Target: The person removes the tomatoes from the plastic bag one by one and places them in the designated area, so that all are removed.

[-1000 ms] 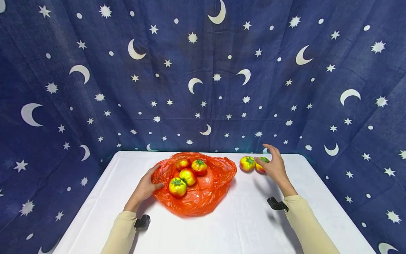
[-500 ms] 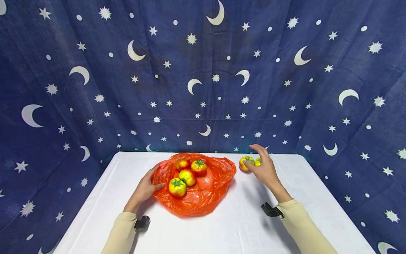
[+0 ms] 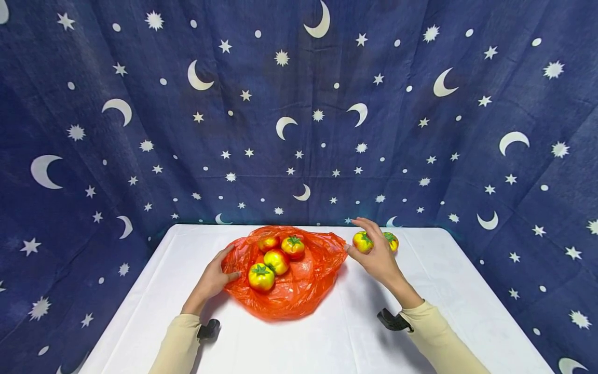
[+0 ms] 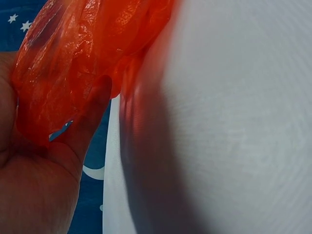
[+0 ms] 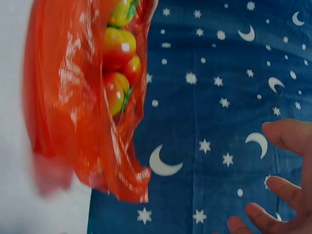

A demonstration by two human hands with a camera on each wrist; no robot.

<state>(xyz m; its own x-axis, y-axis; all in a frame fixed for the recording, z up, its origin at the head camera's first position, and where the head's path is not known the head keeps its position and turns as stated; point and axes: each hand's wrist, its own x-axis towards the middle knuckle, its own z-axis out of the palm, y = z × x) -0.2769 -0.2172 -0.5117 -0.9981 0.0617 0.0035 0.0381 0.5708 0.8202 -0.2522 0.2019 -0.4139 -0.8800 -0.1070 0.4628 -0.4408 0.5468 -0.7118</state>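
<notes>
A red plastic bag lies spread open on the table, with several shiny red-and-yellow tomatoes in it. At the bag's left edge, my left hand holds the rim, thumb on the near side and fingers farther back. The left wrist view shows the red film between thumb and palm. My right hand hovers beside the bag's right end, fingers spread and holding nothing. Partly hidden behind it is one tomato; another tomato sits just to its right. In the right wrist view, the fingers are apart from the bag.
A white cloth covers the table. Behind it and along both sides hangs a dark blue curtain with moons and stars. A black wrist camera sits at the right cuff, another wrist camera at the left.
My right hand has moved left, from over the rightmost tomato past the other one to the bag's right end. Both loose tomatoes stay on the table. My left hand and the bag have barely moved.
</notes>
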